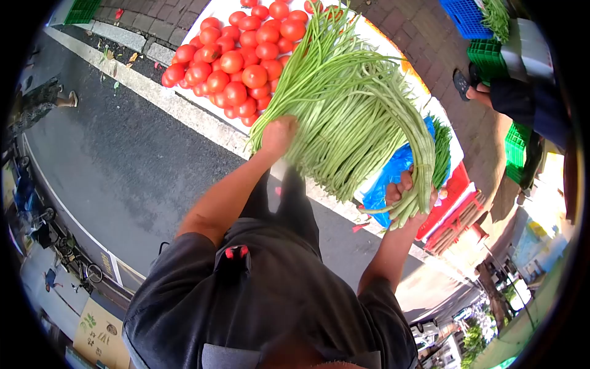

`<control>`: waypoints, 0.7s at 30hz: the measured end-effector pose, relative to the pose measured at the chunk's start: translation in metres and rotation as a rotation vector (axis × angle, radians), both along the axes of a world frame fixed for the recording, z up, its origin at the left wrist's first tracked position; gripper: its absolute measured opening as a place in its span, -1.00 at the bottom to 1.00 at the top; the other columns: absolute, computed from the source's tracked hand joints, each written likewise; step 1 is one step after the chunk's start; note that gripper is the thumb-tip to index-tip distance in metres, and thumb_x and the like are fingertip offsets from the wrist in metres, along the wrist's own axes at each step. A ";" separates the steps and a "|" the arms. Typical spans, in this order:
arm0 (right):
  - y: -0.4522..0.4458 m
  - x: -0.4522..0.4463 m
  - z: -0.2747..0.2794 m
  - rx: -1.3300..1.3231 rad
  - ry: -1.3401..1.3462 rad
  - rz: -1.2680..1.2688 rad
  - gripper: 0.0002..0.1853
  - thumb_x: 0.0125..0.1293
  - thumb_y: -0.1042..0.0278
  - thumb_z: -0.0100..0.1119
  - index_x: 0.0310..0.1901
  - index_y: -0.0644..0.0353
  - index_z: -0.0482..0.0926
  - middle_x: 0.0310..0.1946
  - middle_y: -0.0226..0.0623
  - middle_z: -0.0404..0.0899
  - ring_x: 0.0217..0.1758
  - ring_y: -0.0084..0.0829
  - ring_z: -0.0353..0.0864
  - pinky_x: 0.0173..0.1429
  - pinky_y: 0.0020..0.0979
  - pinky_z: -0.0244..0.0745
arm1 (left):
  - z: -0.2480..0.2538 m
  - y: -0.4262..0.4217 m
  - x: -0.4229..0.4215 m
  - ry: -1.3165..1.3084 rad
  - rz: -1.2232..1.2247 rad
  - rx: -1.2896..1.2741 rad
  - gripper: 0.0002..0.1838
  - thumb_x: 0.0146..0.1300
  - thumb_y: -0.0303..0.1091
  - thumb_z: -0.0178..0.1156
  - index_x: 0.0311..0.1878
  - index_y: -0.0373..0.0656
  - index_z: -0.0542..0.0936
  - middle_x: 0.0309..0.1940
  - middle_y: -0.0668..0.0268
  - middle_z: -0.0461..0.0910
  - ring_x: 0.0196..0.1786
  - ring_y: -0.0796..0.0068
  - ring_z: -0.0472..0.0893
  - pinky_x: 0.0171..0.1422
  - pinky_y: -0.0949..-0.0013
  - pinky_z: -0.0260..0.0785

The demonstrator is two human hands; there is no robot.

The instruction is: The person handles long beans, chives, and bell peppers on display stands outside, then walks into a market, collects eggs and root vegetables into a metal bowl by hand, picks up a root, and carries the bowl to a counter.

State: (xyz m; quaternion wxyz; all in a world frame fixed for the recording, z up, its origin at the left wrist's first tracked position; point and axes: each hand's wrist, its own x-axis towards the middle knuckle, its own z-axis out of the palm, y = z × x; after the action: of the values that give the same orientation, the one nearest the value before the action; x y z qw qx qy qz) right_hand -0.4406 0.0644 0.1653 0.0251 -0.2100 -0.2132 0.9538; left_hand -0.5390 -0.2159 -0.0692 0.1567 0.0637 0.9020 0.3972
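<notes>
My right hand grips a bundle of pale green long beans, which arches up and over toward the pile. Beside it lies a blue plastic bag. My left hand is closed in a fist, slightly blurred, at the near left edge of the pile of long beans; what its fingers hold, if anything, is hidden. Thinner, darker green long beans lie just above that hand. Red tomatoes are heaped to the left of the beans on the white stall top.
Right of the beans are dark green leafy vegetables and a red container. A person's sandalled foot stands on the paving beyond, near green crates and a blue crate. A kerb borders the asphalt road.
</notes>
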 end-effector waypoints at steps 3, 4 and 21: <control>0.013 0.006 0.010 -0.046 0.052 0.029 -0.45 0.37 0.09 0.04 0.17 0.44 0.39 -0.33 -0.06 0.50 -0.37 -0.28 0.48 -0.28 -0.19 0.50 | -0.026 0.038 -0.013 -0.042 0.035 -0.146 -0.76 0.21 -0.23 0.21 -0.12 -0.14 0.53 -0.23 0.02 0.63 -0.24 -0.04 0.65 -0.17 -0.04 0.48; 0.018 0.008 0.018 -0.069 0.101 0.075 -0.43 0.40 0.08 0.00 0.22 0.45 0.33 -0.31 -0.05 0.50 -0.36 -0.28 0.48 -0.24 -0.19 0.49 | -0.035 0.046 -0.015 -0.041 0.071 -0.215 -0.77 0.22 -0.21 0.20 -0.15 -0.12 0.52 -0.24 0.02 0.63 -0.25 -0.04 0.65 -0.17 -0.04 0.48; -0.021 0.052 -0.139 0.654 -0.671 0.262 -0.56 0.20 0.46 0.31 0.11 0.35 0.48 -0.20 -0.31 0.62 -0.36 -0.58 0.52 -0.32 -0.50 0.40 | 0.044 0.031 0.022 -0.887 0.214 0.622 -0.65 0.21 -0.49 0.31 0.01 -0.43 0.49 -0.52 0.39 0.49 -0.56 0.62 0.43 -0.47 0.53 0.28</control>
State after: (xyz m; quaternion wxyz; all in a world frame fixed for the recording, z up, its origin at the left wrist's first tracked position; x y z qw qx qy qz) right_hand -0.3888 0.0431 0.0263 -0.1008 -0.4585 -0.5228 0.7116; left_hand -0.5168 -0.1854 -0.0257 0.4541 -0.1585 0.5911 0.6475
